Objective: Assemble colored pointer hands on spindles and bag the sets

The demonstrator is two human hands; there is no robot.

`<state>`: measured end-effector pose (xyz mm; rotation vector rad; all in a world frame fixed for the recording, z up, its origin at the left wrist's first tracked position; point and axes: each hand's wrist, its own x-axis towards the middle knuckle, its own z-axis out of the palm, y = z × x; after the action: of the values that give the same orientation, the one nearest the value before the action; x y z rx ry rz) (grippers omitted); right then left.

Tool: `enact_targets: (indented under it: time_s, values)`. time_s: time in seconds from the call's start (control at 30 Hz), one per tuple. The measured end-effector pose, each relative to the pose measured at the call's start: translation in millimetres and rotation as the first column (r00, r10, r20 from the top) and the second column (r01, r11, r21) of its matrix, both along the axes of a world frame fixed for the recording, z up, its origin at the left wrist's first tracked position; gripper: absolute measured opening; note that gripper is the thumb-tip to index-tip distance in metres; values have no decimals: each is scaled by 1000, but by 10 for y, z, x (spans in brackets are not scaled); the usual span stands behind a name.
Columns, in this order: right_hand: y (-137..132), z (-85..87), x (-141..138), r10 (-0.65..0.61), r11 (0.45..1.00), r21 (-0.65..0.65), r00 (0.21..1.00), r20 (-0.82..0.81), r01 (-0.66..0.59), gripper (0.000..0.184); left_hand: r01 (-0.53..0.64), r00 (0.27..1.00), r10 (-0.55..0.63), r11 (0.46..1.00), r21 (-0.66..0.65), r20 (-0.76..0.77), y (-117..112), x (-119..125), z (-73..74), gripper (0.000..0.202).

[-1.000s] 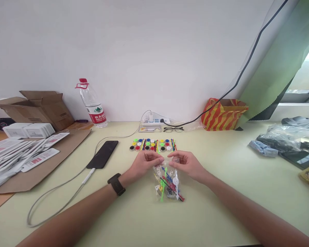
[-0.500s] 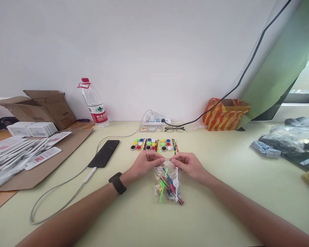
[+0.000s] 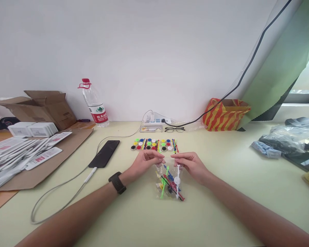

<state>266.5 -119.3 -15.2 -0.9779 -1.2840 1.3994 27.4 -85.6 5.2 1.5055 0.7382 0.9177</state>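
Two bare hands of ours hold one clear, crinkled plastic bag [image 3: 169, 164] by its far end, over the middle of the pale green surface [image 3: 134, 219]. Our left hand [image 3: 145, 165] pinches the bag's upper left corner between thumb and fingers; our right hand [image 3: 192, 166] grasps the upper right corner in the same way.

The bag's long axis runs from our fingertips back toward us, its lower end nearest our body; we cannot tell whether that end touches the surface. Inside, a white plastic double-ended arrow with a round hub [image 3: 177, 180] lies almost along that axis. A bright green plastic arrow [image 3: 164, 183] leans, its upper tip toward the hands, while red and black pieces slant down to the right.

Pale surface extends on both sides of the bag, between our forearms. Just beyond our fingers sit small round coloured discs [image 3: 153, 144] and slim coloured sticks [image 3: 174, 145]. Well apart to our left lies a flat, smooth black phone [image 3: 104, 153]; far to our right, crumpled transparent plastic [image 3: 285, 135] spreads near the surface's side.
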Motion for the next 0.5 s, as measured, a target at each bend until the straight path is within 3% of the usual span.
enact_targets:
  time_s: [0.17,0.37,0.5]
  values:
    - [3,1,4,-6,1000,18,999,-35,7,24,-24,999,26,999,-41,40,-5,7,-20,16]
    - [-43,26,-10,-40,990,135,999,37,35,24,-35,999,36,999,34,-19,-19,10,-44,24]
    - [-34,29,-37,-59,985,167,991,117,39,35,-34,998,38,996,85,-44,14,6,-88,37]
